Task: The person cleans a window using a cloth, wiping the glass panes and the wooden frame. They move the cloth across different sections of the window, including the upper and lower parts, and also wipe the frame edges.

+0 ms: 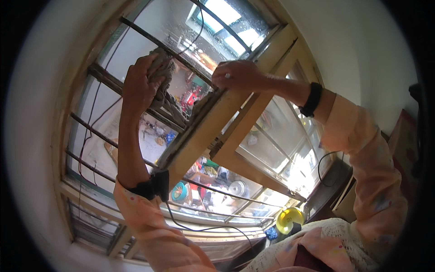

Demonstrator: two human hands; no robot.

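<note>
A crumpled grey-brown cloth (163, 76) is in my left hand (141, 80), against the barred window at upper left. Part of the cloth hangs down past a horizontal bar. My right hand (234, 75) is closed at the yellowish wooden window post (217, 115), beside the end of a dark metal bar (193, 68); a ring shows on one finger. Whether the fingers grip the bar or the post edge is hard to tell. Water drops show on the glass (210, 40) above the hands.
An inward-opened window casement (251, 170) stands at right. Dark cables (90, 132) hang across the left bars. At lower right are a yellow plastic basin (289, 220) and a crumpled blue item (271, 233). Cluttered goods, among them a teal basin (179, 192), lie beyond the window.
</note>
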